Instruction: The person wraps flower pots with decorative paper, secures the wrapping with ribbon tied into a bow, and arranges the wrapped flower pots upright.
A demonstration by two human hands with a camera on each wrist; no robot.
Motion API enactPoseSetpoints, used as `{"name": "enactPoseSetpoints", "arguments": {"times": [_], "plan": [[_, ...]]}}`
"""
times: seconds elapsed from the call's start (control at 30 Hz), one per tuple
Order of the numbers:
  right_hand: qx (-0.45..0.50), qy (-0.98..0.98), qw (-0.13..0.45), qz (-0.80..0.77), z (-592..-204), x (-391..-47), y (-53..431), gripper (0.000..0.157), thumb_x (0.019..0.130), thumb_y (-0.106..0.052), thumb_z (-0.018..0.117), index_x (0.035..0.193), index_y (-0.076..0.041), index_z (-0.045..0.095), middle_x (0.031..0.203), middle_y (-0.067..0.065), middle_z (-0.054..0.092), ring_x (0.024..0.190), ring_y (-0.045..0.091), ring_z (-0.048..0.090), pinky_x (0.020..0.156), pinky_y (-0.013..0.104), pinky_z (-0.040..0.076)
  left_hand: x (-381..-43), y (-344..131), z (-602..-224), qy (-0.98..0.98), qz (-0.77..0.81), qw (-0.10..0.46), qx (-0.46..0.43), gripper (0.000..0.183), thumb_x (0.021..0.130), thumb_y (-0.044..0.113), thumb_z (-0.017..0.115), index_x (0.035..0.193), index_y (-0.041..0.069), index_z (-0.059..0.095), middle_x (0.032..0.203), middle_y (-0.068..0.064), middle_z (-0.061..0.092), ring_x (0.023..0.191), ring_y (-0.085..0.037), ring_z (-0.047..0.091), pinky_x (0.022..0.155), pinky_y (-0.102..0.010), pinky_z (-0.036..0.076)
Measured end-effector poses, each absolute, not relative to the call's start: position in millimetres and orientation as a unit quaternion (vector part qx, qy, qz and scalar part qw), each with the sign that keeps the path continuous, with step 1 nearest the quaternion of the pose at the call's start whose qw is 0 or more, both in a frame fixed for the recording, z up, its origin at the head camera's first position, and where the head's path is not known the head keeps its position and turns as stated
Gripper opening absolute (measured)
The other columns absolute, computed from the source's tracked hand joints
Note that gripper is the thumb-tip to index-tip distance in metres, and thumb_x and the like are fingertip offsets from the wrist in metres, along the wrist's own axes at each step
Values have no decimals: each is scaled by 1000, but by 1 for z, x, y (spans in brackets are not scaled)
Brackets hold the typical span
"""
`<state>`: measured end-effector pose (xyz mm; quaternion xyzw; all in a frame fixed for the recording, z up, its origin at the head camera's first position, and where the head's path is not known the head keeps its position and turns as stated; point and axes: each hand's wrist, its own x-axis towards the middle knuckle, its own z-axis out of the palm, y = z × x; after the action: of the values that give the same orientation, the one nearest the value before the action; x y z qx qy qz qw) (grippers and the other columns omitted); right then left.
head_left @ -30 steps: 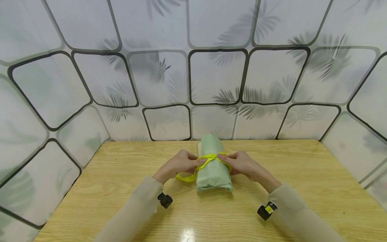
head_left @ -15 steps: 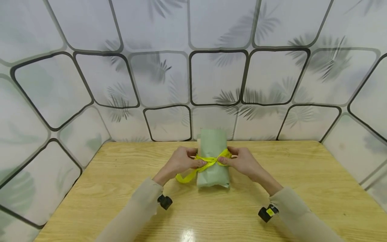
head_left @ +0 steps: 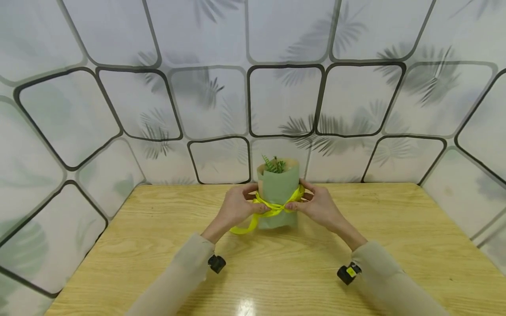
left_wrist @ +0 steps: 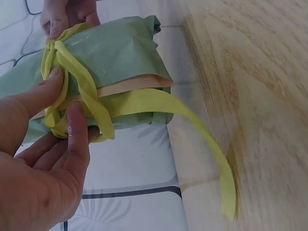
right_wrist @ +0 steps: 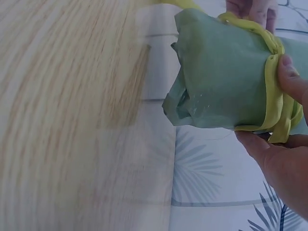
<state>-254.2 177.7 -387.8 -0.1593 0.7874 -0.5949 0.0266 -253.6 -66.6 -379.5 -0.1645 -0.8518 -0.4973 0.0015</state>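
A plant wrapped in pale green paper stands nearly upright in the head view, its leaves showing at the open top. Yellow ribbon is tied round the middle of the wrap, knotted at the front. My left hand grips the wrap's left side, thumb over the ribbon. From the other side my right hand holds it, thumb beside the knot and fingers behind. In the left wrist view a loose ribbon tail hangs down towards the table. Folded paper closes the bottom end.
The wooden table carries the wrapped plant near its back edge. Behind and at both sides rises a pale curtain with dark outlines and leaf prints. Each wrist wears a small black camera.
The wrapped plant has tipped up from lying back to nearly upright, so its top opening and leaves now show. Both hands have kept their hold and turned with it.
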Motion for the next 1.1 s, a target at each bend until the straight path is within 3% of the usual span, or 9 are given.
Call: {"name": "enactPoseSetpoints", "arguments": {"times": [0.27,0.47,0.73,1.1], "plan": [[-175,775,25,-606,-399,-262,176,96,75,-14,80,151,-7,20,154,14,27,125,35,51,81,28,56,-255,-62,-384,-868,-468,23,-165,53,75,18,81,123,26,61,131,5,59,111,-21,63,87,-36,55],[-191,786,27,-587,-402,-262,175,97,75,-13,80,151,-8,19,155,14,24,128,37,46,85,29,55,-255,-62,-389,-890,-425,27,-162,57,76,21,81,128,18,58,133,-1,58,111,-22,63,90,-38,54],[-182,806,48,-562,-409,-261,173,82,75,-8,79,142,-10,31,136,15,37,121,39,52,84,35,55,-254,-63,-397,-898,-404,16,-175,51,75,21,81,121,13,59,128,-8,60,109,-25,64,88,-38,55],[-189,826,32,-530,-414,-257,170,81,75,-10,80,140,-7,33,138,15,39,123,40,50,88,38,54,-250,-64,-396,-913,-361,11,-191,51,76,23,80,120,8,58,127,-12,59,105,-27,66,81,-33,57]]}}
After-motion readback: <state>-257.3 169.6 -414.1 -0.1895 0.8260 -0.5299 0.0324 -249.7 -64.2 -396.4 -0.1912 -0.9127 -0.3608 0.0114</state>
